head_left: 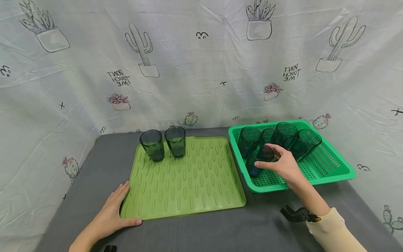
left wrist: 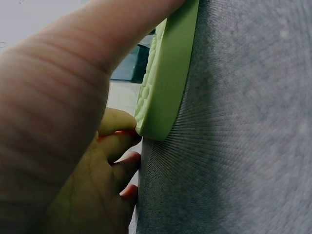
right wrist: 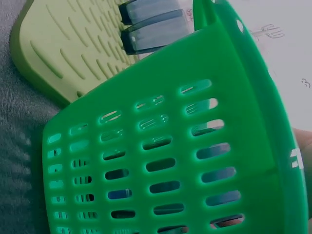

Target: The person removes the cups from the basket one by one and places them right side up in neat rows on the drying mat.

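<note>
My left hand (head_left: 110, 211) rests spread around the near left corner of a green drying mat (head_left: 189, 189), thumb along its front edge and fingers at its left side. In the left wrist view those fingertips touch the edge of the mat (left wrist: 168, 73). Two dark tinted glasses stand at the mat's back left, a left glass (head_left: 152, 148) and a right glass (head_left: 176, 143). Over the green basket (head_left: 270, 189), my right hand (head_left: 286, 166) grips a dark glass (head_left: 255, 166) between thumb and fingers. Basket walls hide most of that grip in the right wrist view.
Several more dark glasses (head_left: 286, 131) stand crowded at the back of the basket, behind my right hand. A grey cloth (head_left: 201, 232) covers the table. Behind it hangs a white curtain (head_left: 189, 70) with cactus drawings. A black wrist strap (head_left: 297, 213) circles my right wrist.
</note>
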Action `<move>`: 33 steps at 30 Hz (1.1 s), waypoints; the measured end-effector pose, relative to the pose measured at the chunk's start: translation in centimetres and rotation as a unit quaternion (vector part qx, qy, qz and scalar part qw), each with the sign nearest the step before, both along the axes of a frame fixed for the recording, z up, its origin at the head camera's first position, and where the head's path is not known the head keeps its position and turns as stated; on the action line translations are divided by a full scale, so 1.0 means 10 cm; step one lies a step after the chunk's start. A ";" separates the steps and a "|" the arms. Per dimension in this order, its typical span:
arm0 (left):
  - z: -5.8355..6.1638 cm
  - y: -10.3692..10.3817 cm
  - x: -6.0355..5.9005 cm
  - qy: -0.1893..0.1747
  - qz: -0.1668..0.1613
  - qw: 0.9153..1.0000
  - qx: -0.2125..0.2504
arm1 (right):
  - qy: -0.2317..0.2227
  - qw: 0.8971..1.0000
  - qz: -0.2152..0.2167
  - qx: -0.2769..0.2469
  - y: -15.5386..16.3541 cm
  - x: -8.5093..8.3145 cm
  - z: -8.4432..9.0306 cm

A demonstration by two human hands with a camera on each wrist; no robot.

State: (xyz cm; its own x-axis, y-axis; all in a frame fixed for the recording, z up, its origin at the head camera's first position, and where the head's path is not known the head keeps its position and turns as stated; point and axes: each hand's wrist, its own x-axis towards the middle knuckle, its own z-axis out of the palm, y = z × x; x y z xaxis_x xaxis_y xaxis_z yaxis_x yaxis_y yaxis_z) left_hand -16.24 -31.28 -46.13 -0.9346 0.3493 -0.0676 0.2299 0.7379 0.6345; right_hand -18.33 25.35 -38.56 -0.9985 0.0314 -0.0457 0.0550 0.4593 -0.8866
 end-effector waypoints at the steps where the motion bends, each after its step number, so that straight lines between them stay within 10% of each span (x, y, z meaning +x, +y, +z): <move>1: 0.00 0.00 0.00 0.002 -0.001 1.000 0.001 | 0.001 1.000 -0.001 -0.001 0.00 0.00 0.00; 16: 0.01 0.01 0.01 0.002 0.003 1.000 -0.007 | 0.027 0.999 0.001 -0.018 0.02 0.00 0.04; 33: 0.02 0.00 0.03 0.005 0.006 1.000 -0.013 | 0.077 0.996 0.012 -0.053 -0.11 -0.02 0.54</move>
State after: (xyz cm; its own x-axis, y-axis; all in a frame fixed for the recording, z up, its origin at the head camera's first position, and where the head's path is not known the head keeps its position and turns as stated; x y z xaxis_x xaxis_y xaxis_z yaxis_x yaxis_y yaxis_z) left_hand -15.98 -31.26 -45.98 -0.9391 0.3370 -0.0674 0.2275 0.7566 0.6131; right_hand -18.49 24.22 -33.21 -0.9943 0.0104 0.1063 -0.0953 0.3630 -0.9269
